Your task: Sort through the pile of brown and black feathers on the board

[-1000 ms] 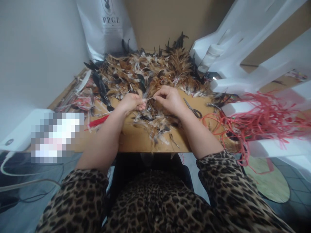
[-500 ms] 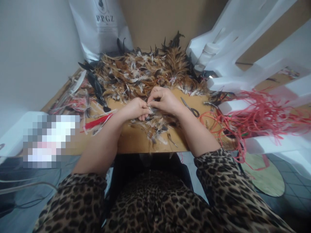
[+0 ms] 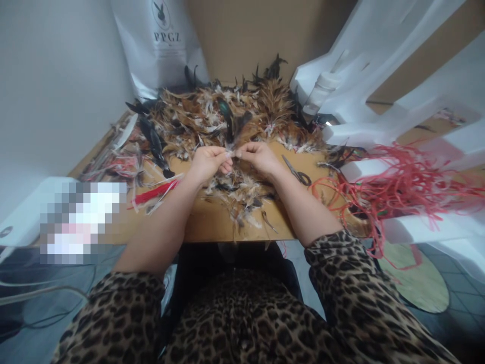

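Observation:
A big heap of brown, black and white feathers (image 3: 227,114) covers the far part of a wooden board (image 3: 212,220). My left hand (image 3: 207,161) and my right hand (image 3: 259,155) meet above the board's middle, both pinched on the base of a small bunch of dark feathers (image 3: 232,124) that stands up between them. Loose feathers (image 3: 238,194) lie scattered on the board right under my hands.
Small scissors (image 3: 299,173) lie just right of my right hand. A tangle of red cords (image 3: 397,187) spreads over white foam pieces (image 3: 379,91) at the right. A red feather (image 3: 153,192) lies left of my arm. A white PPGZ bag (image 3: 162,45) stands behind the heap.
My hands, pressed together low over the loose feathers half a second ago, have lifted slightly, and a bunch of dark feathers now stands upright between the fingertips.

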A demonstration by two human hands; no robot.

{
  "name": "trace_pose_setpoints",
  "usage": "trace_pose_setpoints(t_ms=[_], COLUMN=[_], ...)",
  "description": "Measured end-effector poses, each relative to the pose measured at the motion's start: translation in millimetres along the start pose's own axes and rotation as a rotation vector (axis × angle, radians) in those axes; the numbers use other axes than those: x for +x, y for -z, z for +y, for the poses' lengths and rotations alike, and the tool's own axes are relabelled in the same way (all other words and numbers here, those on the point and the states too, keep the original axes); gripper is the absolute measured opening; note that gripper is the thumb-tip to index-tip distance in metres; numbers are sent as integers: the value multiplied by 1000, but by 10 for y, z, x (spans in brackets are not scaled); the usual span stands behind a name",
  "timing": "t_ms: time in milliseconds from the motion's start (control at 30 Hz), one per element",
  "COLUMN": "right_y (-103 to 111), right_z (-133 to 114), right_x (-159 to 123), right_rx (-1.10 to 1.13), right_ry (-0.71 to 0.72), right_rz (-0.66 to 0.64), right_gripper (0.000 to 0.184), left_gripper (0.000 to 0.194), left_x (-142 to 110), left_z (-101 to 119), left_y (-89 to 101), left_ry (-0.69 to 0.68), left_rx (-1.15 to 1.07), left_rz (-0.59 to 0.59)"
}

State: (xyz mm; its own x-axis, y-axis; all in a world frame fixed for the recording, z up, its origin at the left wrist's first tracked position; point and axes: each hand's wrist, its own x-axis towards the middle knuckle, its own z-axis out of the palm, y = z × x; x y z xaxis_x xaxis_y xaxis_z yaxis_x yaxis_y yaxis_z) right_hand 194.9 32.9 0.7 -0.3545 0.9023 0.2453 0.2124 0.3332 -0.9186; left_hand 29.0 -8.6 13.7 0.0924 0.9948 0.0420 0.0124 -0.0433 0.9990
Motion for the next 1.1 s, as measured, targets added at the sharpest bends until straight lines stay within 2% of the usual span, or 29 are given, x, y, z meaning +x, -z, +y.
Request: trace_pose_setpoints(t_ms=[67,133,233,367,500,600,733,833,933,1100], right_y=[-51,-94,-143,-190,-220,-188,-30,114,193,104], right_z=[-39,-79,-128,-174,-267,-378,-439,-344,-203,-108], right_x=[-23,-53,-99,-151,-207,-236,-200,-124,-54,-22], right_rx=[-50,-176,-406,-664,-861,-930,-772,-439,-102,48], right_ry=[23,125,316,436,531,534,467,297,109,120], right_rz=[19,34,34,-16,-69,-83,-83,-114,-155,-35], right_gripper=[25,22,18,23,32,34,22,17,24,23], left_gripper=[18,17,17,15,9,13,19,16,17,20], left_x=[39,70,99,106,79,41,-30,-82,-99,-51], left_z=[-38,-74,-112,-114,-104,-119,-108,-50,3,-1], left_y=[13,27,38,20,19,57,77,46,12,-9], left_ry=[21,37,65,84,76,-56,-171,-153,-84,-37], left_rx=[-49,-76,-72,-29,132,371,537,435,242,-66], left_rz=[72,114,143,170,142,30,-209,-326,-307,-115])
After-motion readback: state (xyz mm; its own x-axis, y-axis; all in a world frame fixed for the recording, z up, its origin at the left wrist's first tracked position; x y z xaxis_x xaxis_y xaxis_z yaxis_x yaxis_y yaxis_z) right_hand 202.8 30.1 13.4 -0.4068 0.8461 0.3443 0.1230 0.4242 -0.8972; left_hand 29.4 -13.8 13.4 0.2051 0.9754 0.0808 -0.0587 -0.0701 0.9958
